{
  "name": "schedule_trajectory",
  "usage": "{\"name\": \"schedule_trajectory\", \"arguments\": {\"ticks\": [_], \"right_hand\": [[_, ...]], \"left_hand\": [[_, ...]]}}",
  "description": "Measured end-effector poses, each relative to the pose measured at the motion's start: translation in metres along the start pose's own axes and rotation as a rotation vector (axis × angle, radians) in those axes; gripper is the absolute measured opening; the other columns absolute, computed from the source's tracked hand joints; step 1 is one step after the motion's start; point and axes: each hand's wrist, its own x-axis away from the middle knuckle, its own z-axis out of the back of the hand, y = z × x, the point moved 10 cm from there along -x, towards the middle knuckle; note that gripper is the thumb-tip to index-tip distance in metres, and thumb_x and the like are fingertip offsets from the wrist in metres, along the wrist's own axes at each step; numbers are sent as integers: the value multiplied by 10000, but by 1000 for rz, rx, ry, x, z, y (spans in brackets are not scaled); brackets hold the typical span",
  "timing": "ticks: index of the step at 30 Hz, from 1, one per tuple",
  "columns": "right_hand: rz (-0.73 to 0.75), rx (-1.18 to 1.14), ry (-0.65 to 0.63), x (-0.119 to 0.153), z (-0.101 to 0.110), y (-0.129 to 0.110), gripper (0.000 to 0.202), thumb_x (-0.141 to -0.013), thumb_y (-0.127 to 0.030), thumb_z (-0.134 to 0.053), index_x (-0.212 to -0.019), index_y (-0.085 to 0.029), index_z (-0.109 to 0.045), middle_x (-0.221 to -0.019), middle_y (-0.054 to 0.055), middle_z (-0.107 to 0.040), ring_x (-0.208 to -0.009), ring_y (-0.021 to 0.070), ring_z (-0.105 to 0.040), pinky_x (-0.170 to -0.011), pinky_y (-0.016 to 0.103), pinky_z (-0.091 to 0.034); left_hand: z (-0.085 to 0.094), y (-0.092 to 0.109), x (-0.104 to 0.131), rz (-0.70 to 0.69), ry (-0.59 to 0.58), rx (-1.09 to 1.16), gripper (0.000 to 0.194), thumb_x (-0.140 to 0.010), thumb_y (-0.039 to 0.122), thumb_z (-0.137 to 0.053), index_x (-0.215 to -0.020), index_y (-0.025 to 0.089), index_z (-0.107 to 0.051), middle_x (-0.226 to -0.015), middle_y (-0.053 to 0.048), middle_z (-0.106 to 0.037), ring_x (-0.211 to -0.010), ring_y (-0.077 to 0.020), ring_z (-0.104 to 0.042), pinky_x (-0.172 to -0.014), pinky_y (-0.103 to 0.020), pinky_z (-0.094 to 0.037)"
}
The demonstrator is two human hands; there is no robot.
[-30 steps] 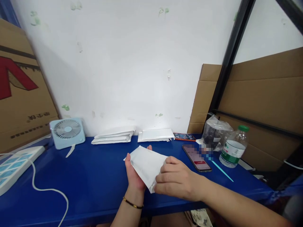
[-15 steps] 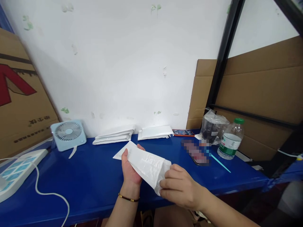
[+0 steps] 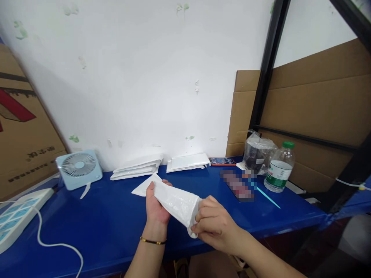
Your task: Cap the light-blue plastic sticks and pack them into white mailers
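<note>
A white padded envelope (image 3: 176, 199) is held at a slant above the front of the blue table. My left hand (image 3: 156, 206) grips its left part from below, with the thumb on top and a pointed white flap sticking out beyond. At the envelope's right end, the fingers of my right hand (image 3: 216, 224) are bent and pinch the edge; the fingertips are partly hidden there. Behind, two stacks of flat white envelopes, a left one (image 3: 136, 168) and a right one (image 3: 188, 162), lie against the wall.
On the left are a light blue fan (image 3: 79, 166), a power strip (image 3: 24, 216) with a white cable, and a cardboard box (image 3: 26, 127). To the right lie phones (image 3: 222, 161), a turquoise stick (image 3: 268, 197), a bagged cup (image 3: 256, 154) and a green-capped bottle (image 3: 279, 170).
The whole view has shifted slightly. My right hand has moved a little at the envelope's right end, where the edge now looks more folded over. Both hands still hold it.
</note>
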Motion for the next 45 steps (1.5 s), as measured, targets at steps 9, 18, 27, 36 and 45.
{"name": "schedule_trajectory", "arguments": {"ticks": [9,18,27,36,45], "right_hand": [[-391,-477,260,13,12,47,79,-795,-271,-585,-788,-230,-652,-819,18,-642,-841,157,-556,-808,321,-366],[-1243,-1794,922,38,-115,130,274,-833,-406,-465,-951,-191,-586,-927,41,-667,-833,179,-636,-643,285,-497],[-1436,-1776,755,39,-145,143,228,-834,-382,-460,-889,-177,-544,-637,12,-638,-525,146,-610,-438,232,-447],[-1355,-1148,440,36,-120,187,266,-764,-422,-542,-711,-171,-477,-409,-38,-474,-295,95,-422,-273,156,-167],[-1079,-85,384,43,-31,254,445,-802,-516,-389,-515,-176,-416,-412,-34,-386,-401,98,-423,-428,210,-295]], "left_hand": [[8,54,-6,-271,133,-8,154,-771,290,-449,-724,156,-509,-616,9,-528,-530,-105,-535,-552,-241,-476],[-68,35,22,-656,-46,-544,380,-719,437,-588,-959,143,-614,-839,-52,-650,-814,-168,-603,-662,-236,-464],[-97,28,46,-845,-203,-660,327,-705,319,-656,-990,162,-625,-1033,-68,-620,-943,-174,-587,-744,-216,-453],[-83,62,41,-953,-103,-574,292,-747,363,-595,-972,178,-616,-954,-46,-619,-901,-157,-595,-730,-232,-484],[-68,92,35,-1068,-52,-552,247,-741,294,-612,-975,219,-597,-1052,-33,-586,-936,-145,-593,-740,-236,-516]]}}
